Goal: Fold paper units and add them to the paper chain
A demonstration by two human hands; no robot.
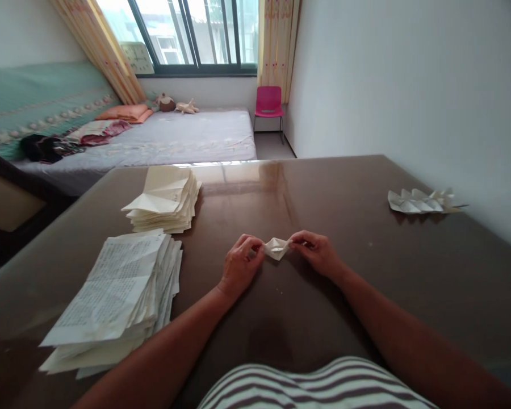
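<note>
A small folded paper piece sits just above the brown table at its middle. My left hand pinches its left end with closed fingers. My right hand pinches its right end the same way. Both hands rest low over the tabletop, pulling the piece between them.
A stack of printed sheets lies at the near left, with a pile of folded sheets behind it. Several finished folded paper pieces lie at the far right by the wall. Beyond the table are a bed and a pink chair.
</note>
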